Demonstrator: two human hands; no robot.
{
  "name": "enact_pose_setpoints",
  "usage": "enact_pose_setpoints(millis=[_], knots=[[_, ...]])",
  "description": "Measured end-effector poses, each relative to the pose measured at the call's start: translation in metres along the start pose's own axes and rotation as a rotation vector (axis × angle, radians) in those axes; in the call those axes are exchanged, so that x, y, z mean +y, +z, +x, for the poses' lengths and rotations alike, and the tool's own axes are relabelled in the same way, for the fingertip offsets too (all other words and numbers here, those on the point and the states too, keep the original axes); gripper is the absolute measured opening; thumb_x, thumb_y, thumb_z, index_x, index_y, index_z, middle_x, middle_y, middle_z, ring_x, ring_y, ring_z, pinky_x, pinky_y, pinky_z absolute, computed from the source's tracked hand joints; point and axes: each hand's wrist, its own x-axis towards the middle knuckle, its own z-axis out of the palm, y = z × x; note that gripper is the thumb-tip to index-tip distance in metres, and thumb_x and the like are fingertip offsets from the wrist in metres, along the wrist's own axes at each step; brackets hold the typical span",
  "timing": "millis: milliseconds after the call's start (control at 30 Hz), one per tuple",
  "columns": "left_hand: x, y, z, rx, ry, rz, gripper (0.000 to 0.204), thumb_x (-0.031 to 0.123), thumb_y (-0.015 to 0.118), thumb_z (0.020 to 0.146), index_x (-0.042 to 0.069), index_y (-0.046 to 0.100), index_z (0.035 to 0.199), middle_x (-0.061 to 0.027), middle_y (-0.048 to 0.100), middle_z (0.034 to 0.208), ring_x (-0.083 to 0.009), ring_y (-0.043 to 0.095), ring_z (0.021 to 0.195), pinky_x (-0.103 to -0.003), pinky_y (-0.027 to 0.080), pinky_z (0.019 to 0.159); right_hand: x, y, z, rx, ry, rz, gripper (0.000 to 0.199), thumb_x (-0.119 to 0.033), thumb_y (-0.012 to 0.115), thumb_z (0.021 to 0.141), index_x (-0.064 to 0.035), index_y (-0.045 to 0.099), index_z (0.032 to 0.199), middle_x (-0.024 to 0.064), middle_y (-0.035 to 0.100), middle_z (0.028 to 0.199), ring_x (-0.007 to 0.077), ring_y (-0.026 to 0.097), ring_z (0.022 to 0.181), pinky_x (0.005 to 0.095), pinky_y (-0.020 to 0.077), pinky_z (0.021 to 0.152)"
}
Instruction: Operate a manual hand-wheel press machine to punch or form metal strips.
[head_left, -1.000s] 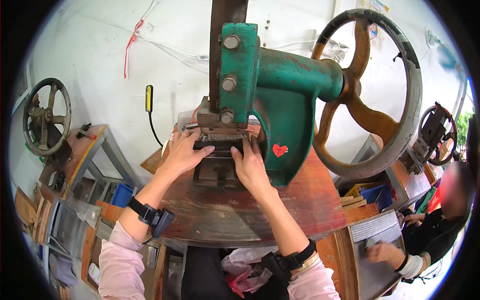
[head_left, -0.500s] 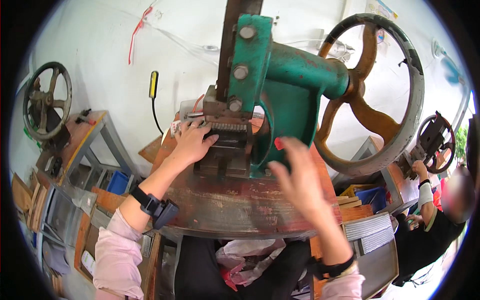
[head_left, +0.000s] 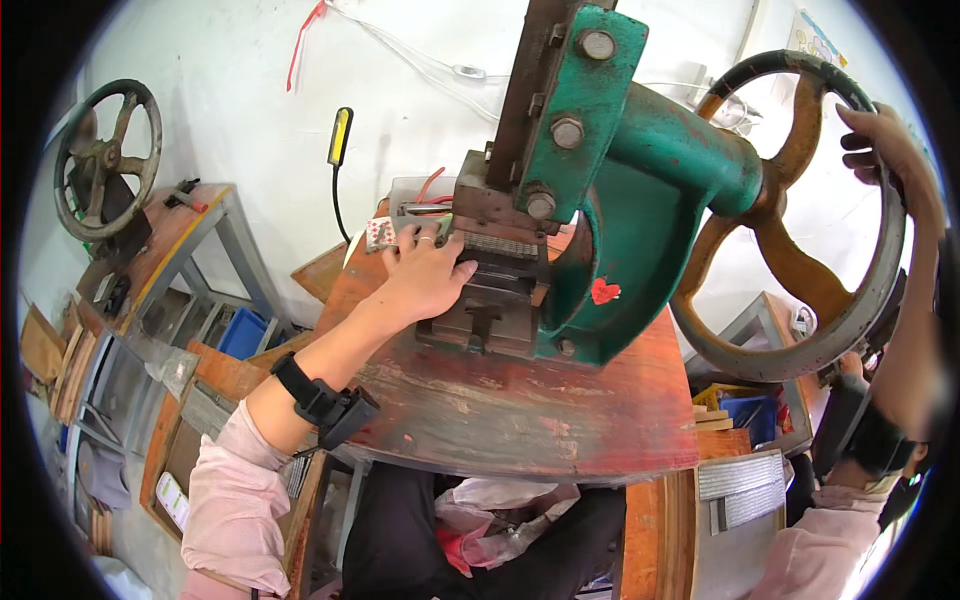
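A green hand press (head_left: 650, 215) with a large spoked handwheel (head_left: 880, 250) stands on a worn reddish wooden table (head_left: 480, 420). Under its ram, a dark metal die block (head_left: 475, 325) carries a ridged metal strip (head_left: 505, 244). My left hand (head_left: 428, 272) lies over the left side of the die, fingers spread and thumb apart, fingertips by the strip's left end. Whether it touches the strip, I cannot tell. Up at the right, my right hand (head_left: 890, 145) has its fingers curled round the upper right rim of the handwheel.
Behind my left hand are a patterned card (head_left: 381, 234) and a clear tray (head_left: 410, 190). A yellow-faced lamp (head_left: 341, 135) rises on a bent stem. Another handwheel (head_left: 108, 160) stands left. At right sits a wooden tray with ridged strips (head_left: 740, 485); another person is partly hidden beyond my right arm.
My right hand has gone from above the table, up and right, to the handwheel's rim. My left hand stays at the die. The whole view has shifted a little.
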Motion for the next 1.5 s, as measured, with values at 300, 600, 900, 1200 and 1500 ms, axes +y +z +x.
enact_pose_setpoints(millis=[300, 600, 900, 1200, 1500], knots=[[-0.011, 0.028, -0.001, 0.390, -0.371, -0.508, 0.084, 0.041, 0.076, 0.071, -0.007, 0.037, 0.128, -0.0220, 0.026, 0.142, -0.0328, 0.027, 0.131, -0.043, 0.030, 0.103, 0.019, 0.000, -0.056, 0.084, 0.138, 0.234, 0.039, -0.044, 0.062, 0.083, -0.0113, 0.051, 0.065, -0.0028, 0.041, 0.048, 0.0064, 0.041, 0.039, 0.0226, 0.0342, 0.040], [-0.011, 0.012, -0.013, 0.060, -0.216, -1.168, 0.066, 0.032, 0.075, 0.076, -0.004, 0.044, 0.122, -0.0131, 0.057, 0.114, -0.0203, 0.055, 0.104, -0.032, 0.044, 0.090, 0.058, 0.097, -0.192, 0.361, 0.103, 0.484, 0.037, -0.017, 0.063, 0.087, 0.0027, 0.051, 0.116, 0.0024, 0.055, 0.074, 0.0083, 0.051, 0.064, 0.0226, 0.0422, 0.057], [-0.004, 0.022, -0.007, 0.064, -0.316, -1.218, 0.060, 0.029, 0.074, 0.078, -0.003, 0.045, 0.121, -0.0127, 0.057, 0.112, -0.0182, 0.057, 0.098, -0.030, 0.047, 0.084, 0.042, -0.046, 0.057, -0.113, 0.938, 0.653, 0.036, -0.032, 0.067, 0.086, -0.0074, 0.053, 0.064, 0.0019, 0.050, 0.055, 0.0098, 0.044, 0.046, 0.0219, 0.0328, 0.044], [-0.002, 0.017, -0.015, 0.093, -0.153, -1.217, 0.067, 0.032, 0.074, 0.077, -0.003, 0.043, 0.125, -0.0131, 0.053, 0.118, -0.0196, 0.051, 0.108, -0.031, 0.042, 0.092, 0.062, 0.183, -0.231, 0.802, 0.035, 0.600, 0.041, -0.012, 0.062, 0.087, 0.0032, 0.045, 0.122, 0.0055, 0.055, 0.084, 0.0103, 0.052, 0.072, 0.0224, 0.0441, 0.065], [-0.005, 0.031, -0.007, 0.299, -0.097, -1.119, 0.080, 0.027, 0.076, 0.074, -0.008, 0.029, 0.129, -0.0204, 0.050, 0.121, -0.0273, 0.050, 0.110, -0.036, 0.041, 0.093, 0.031, 0.015, -0.111, 0.250, 0.067, 0.203, 0.029, -0.035, 0.059, 0.084, -0.0079, 0.051, 0.078, -0.0023, 0.046, 0.057, 0.0079, 0.044, 0.046, 0.0222, 0.0366, 0.045]])
